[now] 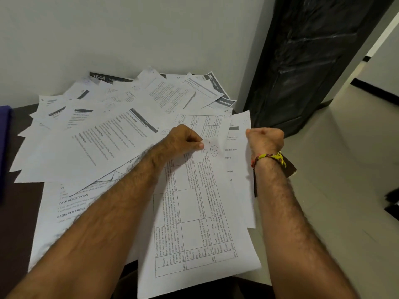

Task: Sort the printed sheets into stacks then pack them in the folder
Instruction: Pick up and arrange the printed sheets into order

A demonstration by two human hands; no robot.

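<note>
Fingers of the left hand (185,140) are curled in, thumb and forefinger pinching the top edge of a table-printed sheet (194,223) close to a handwritten circled mark; that sheet is thin white paper, ruled into a grid of cells filled with small sideways print, and it slopes down toward the person, its near corner hanging past the table (19,203) edge; the right hand (265,140) is closed into a fist at the right edge of another white sheet (239,169), which carries sparse lines of text, and appears to grip it, though the fingertips are turned away and hidden; a braided thread bracelet (269,158) of yellow and red circles the right wrist; behind both hands the remaining printed sheets (112,130) lie fanned and overlapping across the dark, matte table, flat and crisp, several with grey or black header bars and bold headings; they reach back to the plain pale wall (129,35); a glossy black cabinet (302,61) stands at right on pale floor tiles (334,169)
</note>
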